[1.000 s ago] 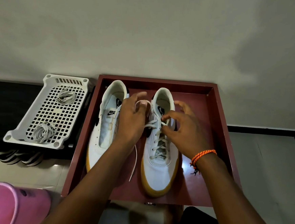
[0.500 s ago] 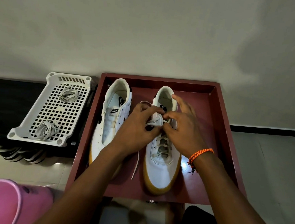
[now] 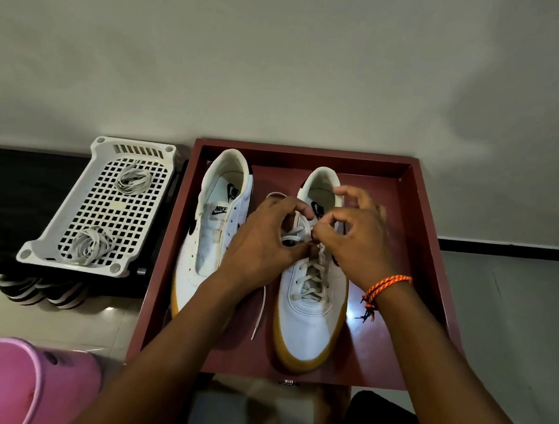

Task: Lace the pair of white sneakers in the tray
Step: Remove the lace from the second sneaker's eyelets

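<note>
Threading the lace [image 3: 298,235] through the upper holes of the right sneaker [image 3: 311,301], which is sitting toe-toward-me in the red tray [image 3: 432,290].

I am pinching the lace with my left hand [image 3: 262,244] and right hand [image 3: 356,241], fingertips meeting over the tongue so the end is staying guided; the loose tail is trailing between the shoes. The left sneaker [image 3: 209,239] is waiting unlaced beside it, and spare laces [image 3: 90,245] are lying in the white basket [image 3: 71,208] just left of the tray.

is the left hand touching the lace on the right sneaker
Touching: the head view shows the left hand with fingers curled round the lace above the right sneaker.
</note>
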Demonstrator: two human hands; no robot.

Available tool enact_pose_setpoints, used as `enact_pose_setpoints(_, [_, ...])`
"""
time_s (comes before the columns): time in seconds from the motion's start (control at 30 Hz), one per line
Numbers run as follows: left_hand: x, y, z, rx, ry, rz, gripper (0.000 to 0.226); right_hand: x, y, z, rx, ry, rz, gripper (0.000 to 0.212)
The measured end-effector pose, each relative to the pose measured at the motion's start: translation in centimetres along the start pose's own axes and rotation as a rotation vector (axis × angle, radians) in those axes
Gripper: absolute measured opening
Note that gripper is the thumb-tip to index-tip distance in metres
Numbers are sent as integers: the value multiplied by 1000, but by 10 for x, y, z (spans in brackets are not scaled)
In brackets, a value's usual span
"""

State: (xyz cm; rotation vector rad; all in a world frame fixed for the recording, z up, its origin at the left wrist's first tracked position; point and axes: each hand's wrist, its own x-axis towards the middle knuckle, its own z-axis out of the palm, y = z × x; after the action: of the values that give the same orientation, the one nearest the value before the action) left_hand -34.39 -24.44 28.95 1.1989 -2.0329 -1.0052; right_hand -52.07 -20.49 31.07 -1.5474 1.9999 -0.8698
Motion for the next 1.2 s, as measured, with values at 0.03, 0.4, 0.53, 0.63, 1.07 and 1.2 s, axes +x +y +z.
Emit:
enact_pose_setpoints(0.03, [1, -1, 1, -3, -5, 2, 50, 2, 1, -1, 16, 22, 32, 14])
enact_pose_setpoints(0.4, [1, -4, 6, 0, -6, 13, 50, 11, 0, 7, 427, 155, 300, 34])
enact_pose_setpoints(0.53, [2, -6, 6, 40, 28, 29, 50, 0, -5, -2, 54, 230, 61, 19])
enact_pose_setpoints(0.63, [4, -7, 5, 75, 41, 34, 54, -5, -9, -7, -22, 227, -79, 18])
enact_pose_setpoints(1.07, [4, -9, 8, -69, 23, 46, 49, -6, -7, 2, -225, -32, -123, 9])
enact_pose_setpoints(1.2, [3, -7, 8, -72, 29, 32, 47, -3, -6, -5, -197, -54, -98, 11])
